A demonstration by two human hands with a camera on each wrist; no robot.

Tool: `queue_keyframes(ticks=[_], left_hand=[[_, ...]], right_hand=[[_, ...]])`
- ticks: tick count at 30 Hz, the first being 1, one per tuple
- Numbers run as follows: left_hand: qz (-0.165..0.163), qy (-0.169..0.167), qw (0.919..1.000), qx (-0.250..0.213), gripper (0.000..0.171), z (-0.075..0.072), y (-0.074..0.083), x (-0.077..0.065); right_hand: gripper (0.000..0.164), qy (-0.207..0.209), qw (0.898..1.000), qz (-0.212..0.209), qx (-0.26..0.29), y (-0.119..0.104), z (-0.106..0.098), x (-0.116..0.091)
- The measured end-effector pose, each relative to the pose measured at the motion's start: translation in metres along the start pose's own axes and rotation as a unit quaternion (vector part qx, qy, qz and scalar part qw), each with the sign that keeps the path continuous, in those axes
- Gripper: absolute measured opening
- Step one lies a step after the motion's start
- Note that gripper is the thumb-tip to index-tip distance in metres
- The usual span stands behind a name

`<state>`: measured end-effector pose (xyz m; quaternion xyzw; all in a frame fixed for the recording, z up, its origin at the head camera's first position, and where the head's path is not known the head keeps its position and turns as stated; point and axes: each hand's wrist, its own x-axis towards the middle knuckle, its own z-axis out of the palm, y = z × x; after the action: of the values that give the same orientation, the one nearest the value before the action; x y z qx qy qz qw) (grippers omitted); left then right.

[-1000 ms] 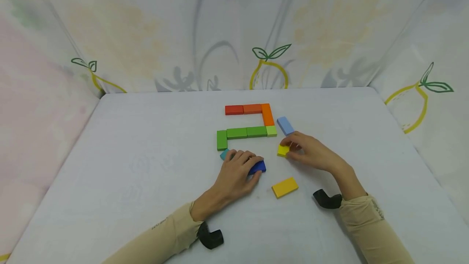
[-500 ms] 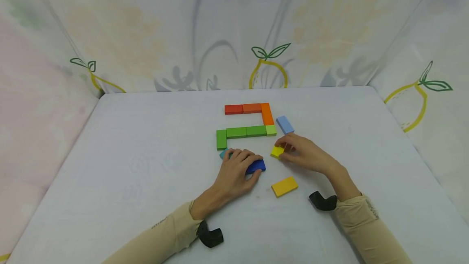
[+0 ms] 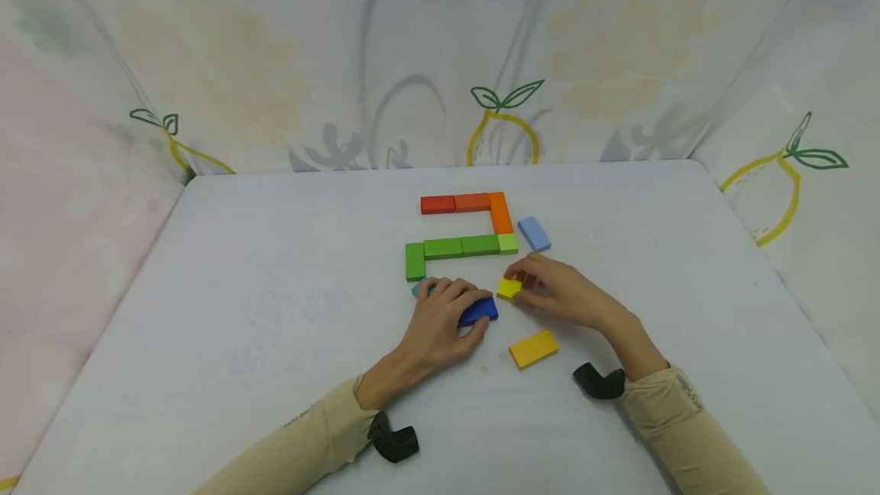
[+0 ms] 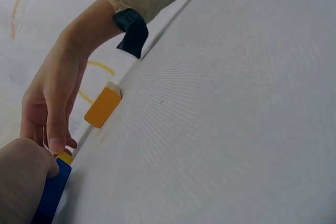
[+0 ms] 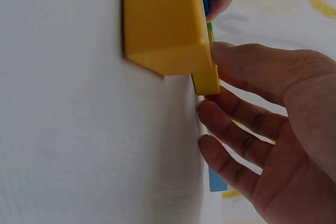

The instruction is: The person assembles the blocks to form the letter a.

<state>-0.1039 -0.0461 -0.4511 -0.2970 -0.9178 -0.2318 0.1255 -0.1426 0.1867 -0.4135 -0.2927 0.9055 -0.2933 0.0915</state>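
My right hand (image 3: pixel 564 292) pinches a small yellow block (image 3: pixel 509 289) between thumb and fingers, just right of a dark blue block (image 3: pixel 477 312). My left hand (image 3: pixel 436 327) grips that dark blue block, thumb on its near side and index finger across the far side. Under the left fingertips a corner of a teal block (image 3: pixel 418 289) shows; the rest is hidden. The left wrist view has the thumb against the blue block (image 4: pixel 52 192), with the yellow block (image 4: pixel 64 157) close beyond its end. In the right wrist view the yellow block (image 5: pixel 206 82) is partly covered by an orange-yellow block.
An orange-yellow block (image 3: pixel 534 349) lies nearer the person. A light blue block (image 3: pixel 534 233) lies beyond the right hand. Red (image 3: pixel 437 205), orange (image 3: pixel 500 212) and green blocks (image 3: pixel 443 249) form a bending line behind the hands, on a white-covered table (image 3: pixel 275 266).
My right hand has slid the yellow block leftward and slightly nearer, up close to the dark blue block. The left hand has stayed in place on the blue block.
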Motion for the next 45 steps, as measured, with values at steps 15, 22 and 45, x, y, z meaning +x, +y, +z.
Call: queue_keyframes(ticks=[15,22,45], left_hand=[[0.0,0.001,0.9998,-0.021,0.033,0.0,-0.001,0.0],[0.002,0.008,0.9997,-0.023,0.032,0.0,0.0,0.0],[0.001,-0.006,0.9999,-0.012,0.033,-0.002,0.001,0.0]], right_hand=[[0.029,-0.001,1.0,-0.009,-0.004,-0.005,0.004,0.001],[0.029,-0.009,1.0,-0.005,-0.003,-0.006,0.005,0.001],[0.021,-0.035,0.999,0.013,-0.006,-0.017,-0.02,-0.012]])
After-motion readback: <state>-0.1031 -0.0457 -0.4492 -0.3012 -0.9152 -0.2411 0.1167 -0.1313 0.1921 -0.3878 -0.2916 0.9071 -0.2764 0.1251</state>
